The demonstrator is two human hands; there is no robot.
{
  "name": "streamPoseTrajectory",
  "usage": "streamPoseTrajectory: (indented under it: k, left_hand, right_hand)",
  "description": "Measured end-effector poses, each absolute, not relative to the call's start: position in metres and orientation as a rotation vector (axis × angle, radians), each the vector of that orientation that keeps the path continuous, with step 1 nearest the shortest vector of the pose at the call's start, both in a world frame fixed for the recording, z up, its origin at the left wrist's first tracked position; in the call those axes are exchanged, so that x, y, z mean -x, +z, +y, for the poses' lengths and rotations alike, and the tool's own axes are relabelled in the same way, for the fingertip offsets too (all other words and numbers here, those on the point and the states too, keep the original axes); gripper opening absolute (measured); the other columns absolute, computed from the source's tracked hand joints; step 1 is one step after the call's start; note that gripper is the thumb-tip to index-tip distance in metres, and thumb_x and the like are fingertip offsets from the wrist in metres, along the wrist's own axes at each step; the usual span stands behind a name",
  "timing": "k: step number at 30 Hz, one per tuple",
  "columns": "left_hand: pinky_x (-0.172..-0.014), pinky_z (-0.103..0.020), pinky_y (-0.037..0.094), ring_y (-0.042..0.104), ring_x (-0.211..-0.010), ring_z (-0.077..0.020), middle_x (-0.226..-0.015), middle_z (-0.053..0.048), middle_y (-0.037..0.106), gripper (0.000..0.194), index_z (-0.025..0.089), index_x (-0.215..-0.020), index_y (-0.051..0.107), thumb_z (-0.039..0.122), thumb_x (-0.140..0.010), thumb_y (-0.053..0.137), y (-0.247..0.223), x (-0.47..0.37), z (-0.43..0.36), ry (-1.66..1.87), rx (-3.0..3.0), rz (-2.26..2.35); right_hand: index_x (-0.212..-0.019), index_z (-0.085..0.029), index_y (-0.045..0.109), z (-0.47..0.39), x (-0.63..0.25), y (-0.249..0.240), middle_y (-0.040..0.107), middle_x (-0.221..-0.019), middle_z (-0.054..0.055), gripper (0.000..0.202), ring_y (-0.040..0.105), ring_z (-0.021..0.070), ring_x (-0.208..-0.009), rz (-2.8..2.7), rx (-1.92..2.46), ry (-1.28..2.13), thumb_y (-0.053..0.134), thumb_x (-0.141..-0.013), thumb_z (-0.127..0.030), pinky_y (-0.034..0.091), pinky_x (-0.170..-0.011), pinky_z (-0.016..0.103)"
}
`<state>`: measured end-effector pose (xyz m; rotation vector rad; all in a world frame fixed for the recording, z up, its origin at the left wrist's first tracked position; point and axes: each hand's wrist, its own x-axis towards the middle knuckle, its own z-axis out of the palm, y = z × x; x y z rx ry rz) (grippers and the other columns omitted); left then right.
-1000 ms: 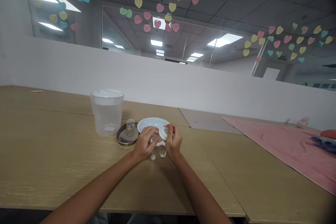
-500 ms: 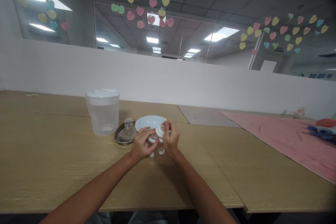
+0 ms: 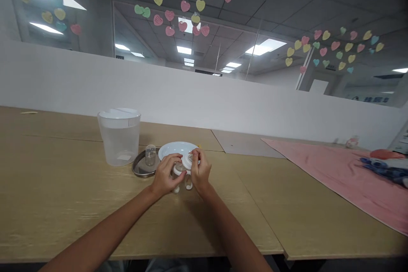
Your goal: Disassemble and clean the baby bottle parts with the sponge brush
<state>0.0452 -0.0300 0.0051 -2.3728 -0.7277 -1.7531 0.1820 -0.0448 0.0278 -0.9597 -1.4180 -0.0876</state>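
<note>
Beyond the left hand [image 3: 168,175] stood a white bowl [image 3: 174,148], and to its left a metal tray [image 3: 139,168] which carried a clear cup [image 3: 150,155], with a lidded pitcher [image 3: 119,140] farther left; the pitcher seemed to contain clear liquid. The right hand [image 3: 200,170] was grasping a white round lid [image 3: 187,160], while the left hand gripped a clear container [image 3: 179,170] just beside it.

A lidded translucent pitcher [image 3: 120,140] stands on the wooden table [image 3: 79,204], just left of a round metal tray [image 3: 136,169] bearing a small clear cup [image 3: 150,157]. Beside the tray is a pale bowl [image 3: 167,148]. Pink cloth [image 3: 331,178] covers the far right; heart-shaped notes [image 3: 185,6] dot the glass above the white wall [image 3: 223,102].
</note>
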Motion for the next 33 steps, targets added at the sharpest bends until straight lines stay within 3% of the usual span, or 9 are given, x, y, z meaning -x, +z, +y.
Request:
streamPoseTrajectory:
  k: [8,12,18,24,33]
  left_hand:
    - [-0.09,-0.038,0.042,0.051,-0.104,-0.0221,-0.107,-0.011,0.055,0.018,0.018,-0.099,0.052,0.028,-0.084,0.048,0.009,-0.043,-0.033,-1.784,2.52,-0.723]
    - [-0.083,-0.034,0.043,0.054,-0.094,-0.0191,-0.094,-0.008,0.058,0.019,0.018,-0.091,0.054,0.027,-0.089,0.038,0.015,-0.045,-0.039,-1.95,2.561,-0.738]
    - [-0.08,-0.033,0.044,0.055,-0.087,-0.0188,-0.088,-0.006,0.059,0.018,0.018,-0.085,0.054,0.031,-0.087,0.043,0.017,-0.05,-0.039,-2.123,2.566,-0.776]
    - [-0.083,-0.034,0.044,0.055,-0.09,-0.0186,-0.092,-0.005,0.056,0.021,0.018,-0.097,0.049,0.032,-0.081,0.05,0.014,-0.051,-0.037,-2.295,2.558,-0.872]
    - [-0.088,-0.037,0.043,0.053,-0.097,-0.0211,-0.103,-0.009,0.054,0.035,0.018,-0.11,0.044,0.041,-0.083,0.046,0.008,-0.051,-0.034,-2.251,2.641,-0.848]
  right_hand:
    - [-0.088,-0.019,0.058,-0.044,-0.181,0.03,0.064,-0.076,0.002,0.027,0.059,0.0132,-0.068,-1.446,0.966,-0.118,0.036,-0.092,-0.034,0.043,-0.065,0.023]
    - [-0.089,-0.019,0.059,-0.045,-0.182,0.031,0.064,-0.075,0.002,0.027,0.059,0.013,-0.067,-1.454,0.968,-0.129,0.036,-0.092,-0.033,0.043,-0.064,0.023]
    - [-0.088,-0.019,0.06,-0.045,-0.182,0.032,0.064,-0.073,0.002,0.028,0.058,0.0129,-0.065,-1.465,0.978,-0.135,0.036,-0.091,-0.034,0.043,-0.063,0.023]
    - [-0.091,-0.018,0.062,-0.046,-0.183,0.036,0.066,-0.076,0.003,0.027,0.061,0.0141,-0.069,-1.534,0.944,-0.158,0.039,-0.091,-0.032,0.045,-0.065,0.024]
    - [-0.101,-0.018,0.064,-0.048,-0.186,0.039,0.069,-0.087,0.005,0.028,0.063,0.0145,-0.071,-1.656,0.892,-0.164,0.043,-0.085,-0.028,0.049,-0.067,0.025]
